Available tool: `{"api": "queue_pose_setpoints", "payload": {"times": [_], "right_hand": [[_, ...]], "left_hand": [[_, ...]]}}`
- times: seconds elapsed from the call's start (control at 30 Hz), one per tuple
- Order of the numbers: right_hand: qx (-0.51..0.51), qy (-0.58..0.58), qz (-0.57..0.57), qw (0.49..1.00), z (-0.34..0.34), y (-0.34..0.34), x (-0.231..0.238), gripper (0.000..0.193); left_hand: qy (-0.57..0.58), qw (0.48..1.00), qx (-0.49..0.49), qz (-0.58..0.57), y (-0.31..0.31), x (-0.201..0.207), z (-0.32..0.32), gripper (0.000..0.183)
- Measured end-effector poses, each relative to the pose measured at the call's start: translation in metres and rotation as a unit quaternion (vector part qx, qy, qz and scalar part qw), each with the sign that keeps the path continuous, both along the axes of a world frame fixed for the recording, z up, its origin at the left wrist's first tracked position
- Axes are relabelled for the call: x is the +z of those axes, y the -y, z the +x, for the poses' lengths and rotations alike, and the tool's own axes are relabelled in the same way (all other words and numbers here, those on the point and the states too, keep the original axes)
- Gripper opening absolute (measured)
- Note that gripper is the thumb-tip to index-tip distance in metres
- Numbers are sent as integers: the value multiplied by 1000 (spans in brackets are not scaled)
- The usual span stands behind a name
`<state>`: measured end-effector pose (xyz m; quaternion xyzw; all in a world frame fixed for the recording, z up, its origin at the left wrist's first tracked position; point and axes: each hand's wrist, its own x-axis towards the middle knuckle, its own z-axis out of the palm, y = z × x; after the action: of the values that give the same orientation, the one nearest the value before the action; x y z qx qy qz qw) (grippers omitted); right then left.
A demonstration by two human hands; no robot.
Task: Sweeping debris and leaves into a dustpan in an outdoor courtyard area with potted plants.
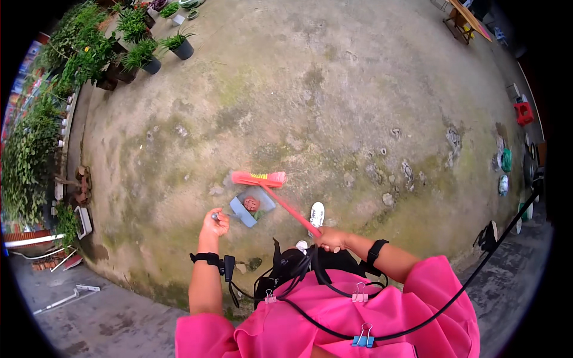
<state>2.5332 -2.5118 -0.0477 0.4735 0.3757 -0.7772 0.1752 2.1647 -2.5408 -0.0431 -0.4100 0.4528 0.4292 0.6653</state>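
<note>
Right hand (332, 238) fist-gripped on red plastic broom (268, 186), bristle head touching blue-grey plastic dustpan (253, 207) on mossy rough concrete floor (334, 107). Left hand (215, 223) closed around dustpan's handle; brown clump inside.

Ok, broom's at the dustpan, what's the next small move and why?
Probably a short pull of the broom toward the dustpan. The bristles sit just beyond its far edge, the left hand holds the pan's handle, the right hand grips the broom stick, and some reddish-brown debris already lies inside. Whether any litter remains under the bristles is too small to tell.
</note>
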Motion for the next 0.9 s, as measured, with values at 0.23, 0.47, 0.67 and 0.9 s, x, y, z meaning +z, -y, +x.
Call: {"api": "queue_pose_setpoints", "payload": {"times": [0.23,0.47,0.67,0.9], "right_hand": [[-45,-19,-67,997,47,-25,74,19],[16,104,80,991,38,18,74,28],[-158,49,-69,984,-15,49,50,20],[-270,-87,-172,943,-15,70,85,28]], "left_hand": [[21,1000,-20,6,1,-1,-7,21],[53,998,-37,17,12,6,-16,20],[46,995,-76,54,17,15,-14,24],[113,985,-113,72,36,20,-45,13]]}}
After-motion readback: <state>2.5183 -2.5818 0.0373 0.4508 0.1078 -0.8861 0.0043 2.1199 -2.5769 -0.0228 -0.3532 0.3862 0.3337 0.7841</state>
